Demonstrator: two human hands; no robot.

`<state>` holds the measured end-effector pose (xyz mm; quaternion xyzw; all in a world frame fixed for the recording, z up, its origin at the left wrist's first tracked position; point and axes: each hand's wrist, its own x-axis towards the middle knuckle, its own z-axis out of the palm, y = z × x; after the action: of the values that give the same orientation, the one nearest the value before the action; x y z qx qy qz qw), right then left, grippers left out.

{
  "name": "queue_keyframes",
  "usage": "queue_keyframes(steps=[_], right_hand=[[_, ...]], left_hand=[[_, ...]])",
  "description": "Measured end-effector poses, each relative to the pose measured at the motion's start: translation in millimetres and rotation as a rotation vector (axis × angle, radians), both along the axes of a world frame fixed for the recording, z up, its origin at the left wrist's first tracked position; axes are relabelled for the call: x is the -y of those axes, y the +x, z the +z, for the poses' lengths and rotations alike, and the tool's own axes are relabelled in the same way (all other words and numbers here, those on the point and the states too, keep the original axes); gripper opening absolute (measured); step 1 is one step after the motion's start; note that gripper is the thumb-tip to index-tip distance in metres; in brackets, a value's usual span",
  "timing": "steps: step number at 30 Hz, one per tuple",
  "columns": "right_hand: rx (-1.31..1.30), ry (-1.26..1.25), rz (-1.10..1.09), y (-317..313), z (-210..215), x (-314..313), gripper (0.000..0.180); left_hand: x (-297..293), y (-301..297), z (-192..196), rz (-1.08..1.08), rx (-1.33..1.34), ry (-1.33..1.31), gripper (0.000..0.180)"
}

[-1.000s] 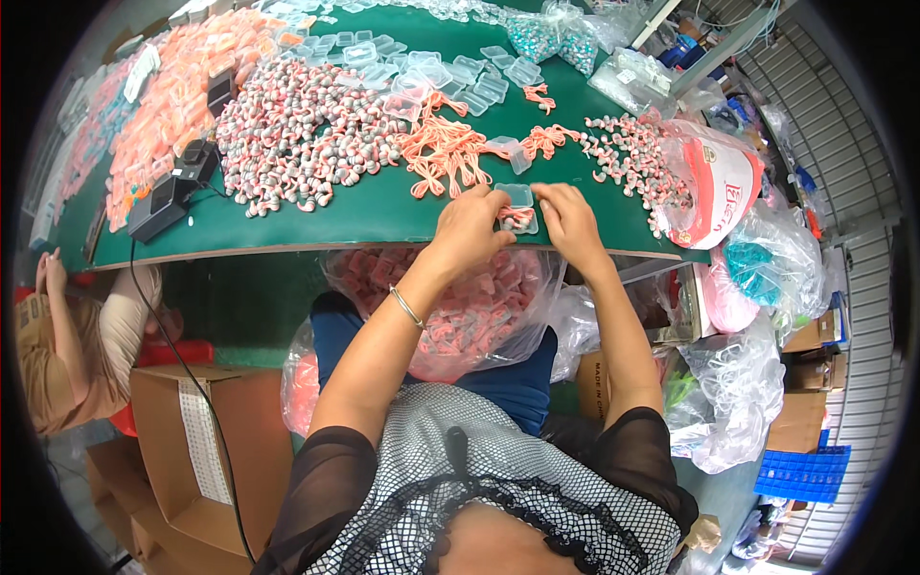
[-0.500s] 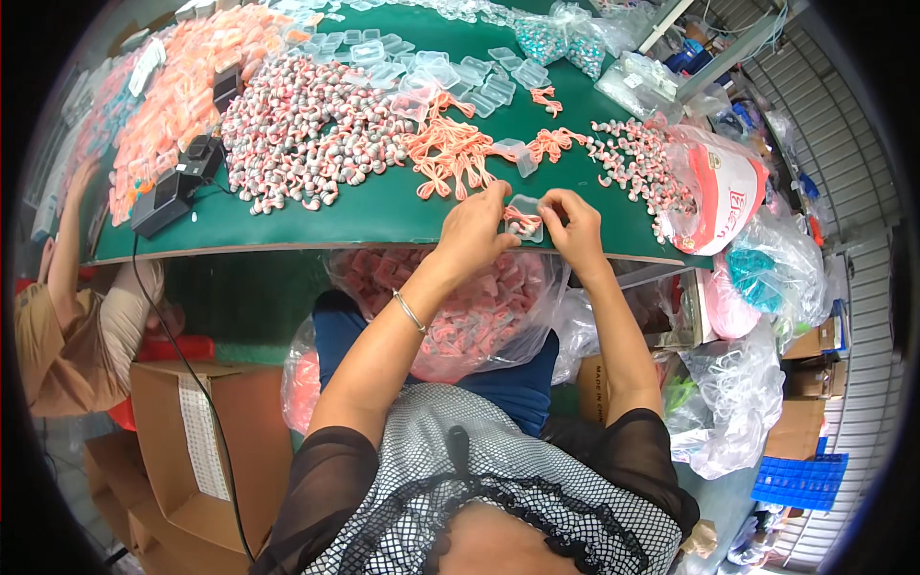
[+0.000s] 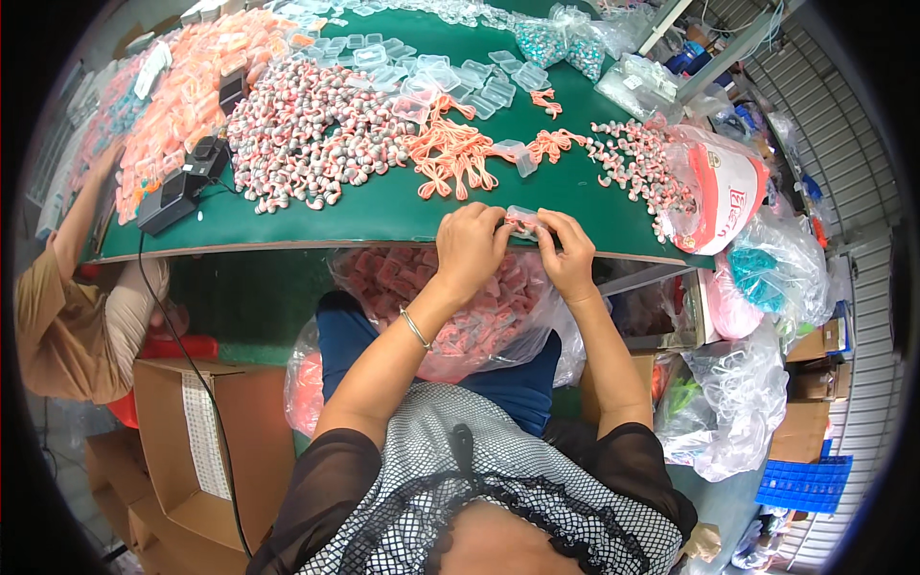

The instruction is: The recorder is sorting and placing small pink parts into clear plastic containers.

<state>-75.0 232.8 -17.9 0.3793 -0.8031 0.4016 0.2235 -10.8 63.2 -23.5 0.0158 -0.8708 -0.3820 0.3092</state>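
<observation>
At the table's near edge, a small clear plastic case (image 3: 523,217) sits between the fingertips of both hands, with pink cord and small pieces inside it. My left hand (image 3: 470,247) pinches the case at its left end. On the other end, the fingers and thumb of my right hand (image 3: 567,254) are closed. Fingers partly cover the case, so how tightly its lid sits cannot be seen. Just beyond lie a pile of looped pink cords (image 3: 448,146) and a loose clear case (image 3: 518,156). Below the edge, a clear bag (image 3: 474,321) holds many filled pinkish cases.
Pink-and-grey curled pieces (image 3: 307,129) are heaped left of centre; more spill from a red-and-white bag (image 3: 721,187) at right. Clear cases (image 3: 431,77) lie behind. A black device (image 3: 171,201) with a cable stands left, near a co-worker's arm (image 3: 81,206). Cardboard boxes (image 3: 254,431) stand below.
The case's raised clear lid has come down over the contents. My hands have drawn closer together around it, and the left has shifted slightly nearer to me. The co-worker's arm has moved a little.
</observation>
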Motion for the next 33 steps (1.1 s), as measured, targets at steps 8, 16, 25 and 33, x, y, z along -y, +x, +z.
queue_keyframes(steps=[8,16,25,33], right_hand=[[-0.094,-0.003,0.015,3,-5,2,0.02],[-0.14,0.048,0.061,6,-10,-4,0.025],[-0.119,0.091,0.097,12,-7,-2,0.039],[0.187,0.021,0.181,28,9,12,0.028]], left_hand=[[-13,8,-7,0.111,-0.101,-0.245,0.021],[-11,28,1,0.047,0.004,-0.182,0.041],[17,2,3,-0.298,-0.073,-0.331,0.037],[34,19,5,-0.385,-0.135,-0.162,0.02]])
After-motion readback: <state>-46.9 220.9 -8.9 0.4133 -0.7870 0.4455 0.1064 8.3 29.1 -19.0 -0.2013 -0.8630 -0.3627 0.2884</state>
